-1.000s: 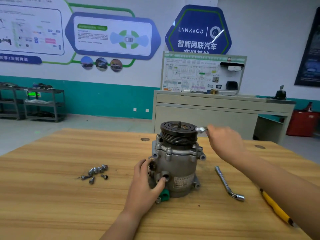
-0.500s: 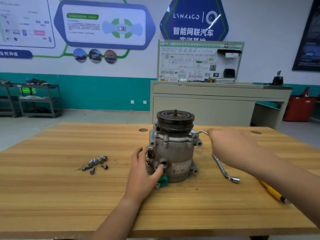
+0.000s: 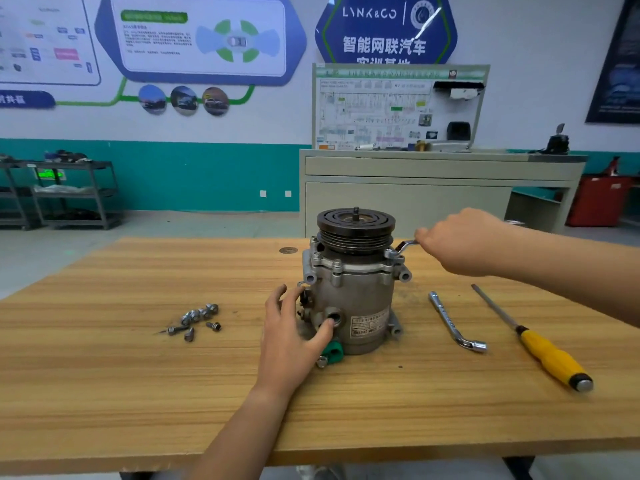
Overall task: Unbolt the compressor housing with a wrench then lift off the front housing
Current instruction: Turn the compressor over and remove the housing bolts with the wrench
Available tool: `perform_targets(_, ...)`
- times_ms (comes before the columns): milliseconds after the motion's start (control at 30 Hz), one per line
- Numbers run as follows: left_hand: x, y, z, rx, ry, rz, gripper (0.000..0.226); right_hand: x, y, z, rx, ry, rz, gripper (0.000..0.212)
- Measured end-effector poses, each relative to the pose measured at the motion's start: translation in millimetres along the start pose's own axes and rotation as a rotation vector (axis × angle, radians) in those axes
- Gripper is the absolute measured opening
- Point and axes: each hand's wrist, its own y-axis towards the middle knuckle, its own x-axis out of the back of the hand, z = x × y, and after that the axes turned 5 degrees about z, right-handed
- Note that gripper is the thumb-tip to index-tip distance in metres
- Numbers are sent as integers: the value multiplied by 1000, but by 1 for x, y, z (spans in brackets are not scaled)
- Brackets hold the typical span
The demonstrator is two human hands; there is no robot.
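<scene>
I am bracing the compressor (image 3: 353, 299), which is standing upright near the middle of the wooden table (image 3: 104, 375) with its grooved black pulley (image 3: 356, 230) on top. My left hand (image 3: 291, 334) is wrapping around its lower left side, fingers curving against the body and thumb pressing beside the round port. My right hand (image 3: 464, 244) is clamping around the handle of the wrench (image 3: 403, 247), whose head is sitting on a bolt at the upper right flange of the housing. A pale label (image 3: 369, 325) on the compressor's front is carrying print too small for me to read. Loose bolts (image 3: 195, 318) are lying in a small cluster to the left, well apart from the compressor. To the right, an L-shaped socket wrench (image 3: 453, 323) and a yellow-handled screwdriver (image 3: 547, 351) are lying side by side. On the far wall a blue sign (image 3: 384, 29) is reading "LYNK&CO" above "智能网联汽车".
</scene>
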Motion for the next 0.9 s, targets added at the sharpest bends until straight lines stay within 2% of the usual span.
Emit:
perform_targets(167, -2, -1, -4, 23, 56, -12, 67, -9, 33, 10, 18, 73, -198, 26)
perform_targets(233, -2, -2, -4, 26, 60, -22, 65, -14, 33, 10, -12, 184, -230, 28)
perform_targets(333, 0, -2, -5, 31, 39, -18, 64, -18, 18, 9, -169, 487, -300, 26)
perform_targets(433, -1, -2, -6, 37, 41, -10, 67, -14, -9, 12, -246, 802, -375, 26)
perform_targets(533, -1, -2, -7, 47, 52, -17, 67, -2, -30, 20, -255, 681, -118, 18)
perform_targets(600, 0, -3, -9, 66, 89, -22, 67, 5, -37, 28, -251, 557, -26, 16)
perform_targets(733, 0, -4, -11, 79, 192, -43, 66, 20, -40, 37, -187, 336, 26, 17)
perform_targets(900, 0, -4, -13, 79, 225, -58, 64, 41, -46, 40, -18, -99, 17, 19)
